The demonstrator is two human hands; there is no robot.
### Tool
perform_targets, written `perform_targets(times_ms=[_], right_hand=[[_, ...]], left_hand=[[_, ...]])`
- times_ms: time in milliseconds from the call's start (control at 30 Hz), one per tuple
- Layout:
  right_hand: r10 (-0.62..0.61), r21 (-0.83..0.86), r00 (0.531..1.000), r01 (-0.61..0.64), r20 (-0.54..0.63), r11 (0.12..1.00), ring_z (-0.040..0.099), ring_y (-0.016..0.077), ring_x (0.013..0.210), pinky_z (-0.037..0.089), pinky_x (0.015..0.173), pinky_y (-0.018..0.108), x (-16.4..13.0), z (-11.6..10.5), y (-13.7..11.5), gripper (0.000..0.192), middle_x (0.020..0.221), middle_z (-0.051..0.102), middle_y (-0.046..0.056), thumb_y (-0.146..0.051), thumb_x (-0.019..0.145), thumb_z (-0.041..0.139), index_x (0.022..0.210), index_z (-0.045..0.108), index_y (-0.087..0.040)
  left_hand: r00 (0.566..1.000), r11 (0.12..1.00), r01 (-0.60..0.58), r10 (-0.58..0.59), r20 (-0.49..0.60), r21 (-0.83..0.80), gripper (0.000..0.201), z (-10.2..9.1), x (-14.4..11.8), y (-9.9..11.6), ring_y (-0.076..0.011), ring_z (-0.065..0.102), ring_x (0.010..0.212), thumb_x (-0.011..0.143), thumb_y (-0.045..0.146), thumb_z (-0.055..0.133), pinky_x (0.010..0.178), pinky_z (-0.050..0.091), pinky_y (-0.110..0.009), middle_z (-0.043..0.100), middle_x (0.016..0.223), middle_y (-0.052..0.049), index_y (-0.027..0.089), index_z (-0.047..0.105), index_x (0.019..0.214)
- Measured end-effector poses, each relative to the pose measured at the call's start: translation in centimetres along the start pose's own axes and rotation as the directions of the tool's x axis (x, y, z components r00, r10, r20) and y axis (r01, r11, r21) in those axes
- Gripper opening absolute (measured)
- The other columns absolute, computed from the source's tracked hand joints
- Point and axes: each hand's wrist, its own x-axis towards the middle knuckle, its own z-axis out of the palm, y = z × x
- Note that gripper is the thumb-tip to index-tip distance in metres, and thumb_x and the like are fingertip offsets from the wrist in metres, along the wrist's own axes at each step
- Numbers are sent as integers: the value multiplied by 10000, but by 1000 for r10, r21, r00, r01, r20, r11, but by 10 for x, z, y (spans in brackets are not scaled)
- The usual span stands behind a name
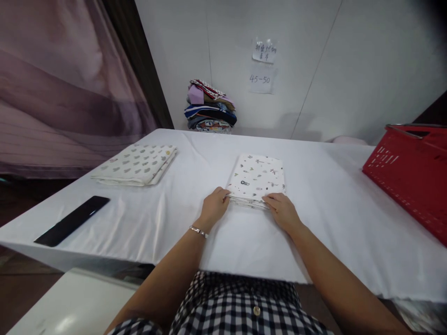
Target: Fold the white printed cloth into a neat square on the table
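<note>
A folded white cloth (257, 176) with small printed figures lies flat in the middle of the table, its stacked layers showing along the near edge. At its near left corner, my left hand (214, 204) pinches the layers between thumb and fingers. My right hand (282, 210) grips the near right corner the same way, fingers on top and thumb hidden. A bracelet circles my left wrist. Off to the left rests another folded white cloth (138, 164) with grey printed shapes, apart from both hands.
A white sheet covers the table (195, 186). A long black flat object (73, 221) lies at the left front. At the back stands a pile of folded clothes (211, 107). A red basket (412, 172) occupies the right side. Paper notes (261, 80) hang on the wall.
</note>
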Motion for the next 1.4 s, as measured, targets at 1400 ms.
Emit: perform_targets(times_ms=[1400], right_hand=[[22,31,999,-24,40,999,528,233,988,428,849,425,-18,-20,-4,332,1061,607,85,-187,849,475,1163,574,-231]], left_hand=[[858,858,-514,513,38,25,227,25,18,24,-186,535,1045,900,282,443,930,367,-392,649,1076,-27,238,587,1070]])
